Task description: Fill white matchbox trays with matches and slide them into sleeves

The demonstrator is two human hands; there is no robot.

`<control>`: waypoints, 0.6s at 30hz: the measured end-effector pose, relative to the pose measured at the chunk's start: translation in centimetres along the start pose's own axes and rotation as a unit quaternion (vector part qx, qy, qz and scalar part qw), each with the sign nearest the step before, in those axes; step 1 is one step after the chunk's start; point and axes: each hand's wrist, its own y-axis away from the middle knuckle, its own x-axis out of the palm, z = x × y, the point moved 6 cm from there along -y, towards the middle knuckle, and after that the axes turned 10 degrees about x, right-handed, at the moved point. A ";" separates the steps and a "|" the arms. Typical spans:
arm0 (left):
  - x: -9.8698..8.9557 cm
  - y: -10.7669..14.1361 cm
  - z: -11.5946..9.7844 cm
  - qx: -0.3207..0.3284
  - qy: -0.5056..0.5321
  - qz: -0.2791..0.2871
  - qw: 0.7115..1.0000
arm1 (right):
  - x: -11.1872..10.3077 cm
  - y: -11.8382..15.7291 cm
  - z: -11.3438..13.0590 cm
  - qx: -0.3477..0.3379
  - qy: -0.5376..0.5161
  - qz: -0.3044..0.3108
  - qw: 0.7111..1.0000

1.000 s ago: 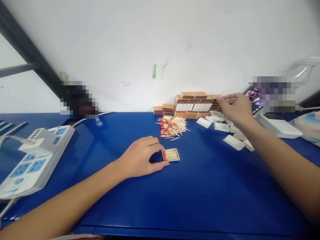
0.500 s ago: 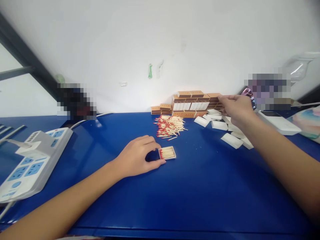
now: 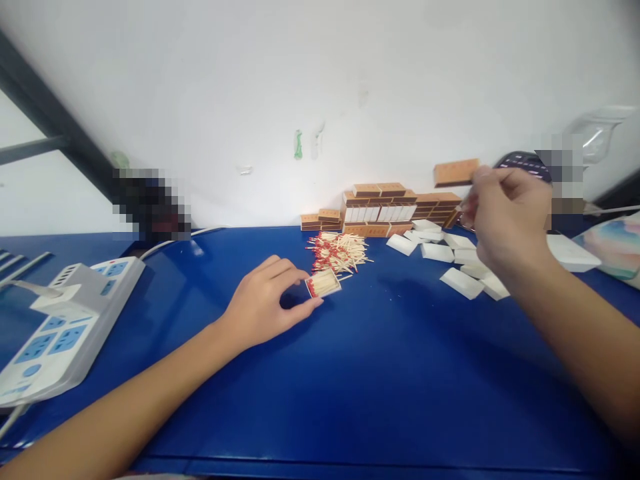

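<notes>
My left hand (image 3: 270,300) pinches a small matchbox tray (image 3: 325,285) filled with red-tipped matches, thumb on the near side and fingers on the far side. The tray is slightly tilted, just in front of a heap of loose matches (image 3: 340,252). Up at the right, my right hand (image 3: 515,207) grips an orange-brown matchbox sleeve (image 3: 456,173) by its right end, in the air. Below and left of it, a stack of matchboxes (image 3: 377,212) stands against the wall, with more sleeves (image 3: 435,208) piled at its right.
Several white trays (image 3: 437,252) lie scattered at the right of the match heap. A power strip (image 3: 75,327) with a plugged-in adapter sits at the left on the blue table (image 3: 350,387). A dark phone-like object (image 3: 525,163) is behind my right hand.
My right hand has lifted a sleeve off the pile, moving up and to the right. My left hand has raised the match-filled tray and shifted it slightly left and away from me.
</notes>
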 end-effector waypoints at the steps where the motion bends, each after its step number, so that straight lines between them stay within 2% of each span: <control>1: -0.5 -0.1 0.2 -0.004 -0.013 -0.021 1.000 | 0.4 1.6 0.4 0.032 -0.062 0.034 0.997; 4: -1.2 -0.1 0.7 -0.009 -0.026 -0.058 0.998 | 3.2 7.4 2.0 0.088 -0.109 0.203 0.969; 7: -1.1 0.0 0.7 -0.007 -0.017 -0.062 0.998 | 5.1 11.7 3.4 0.074 -0.079 0.294 0.950; 11: -1.0 0.1 0.2 -0.001 -0.012 -0.069 0.998 | 6.0 13.2 3.5 0.068 -0.062 0.337 0.937; 18: -0.9 0.2 0.1 -0.001 -0.010 -0.076 0.997 | 6.7 13.6 1.7 0.131 -0.092 0.375 0.913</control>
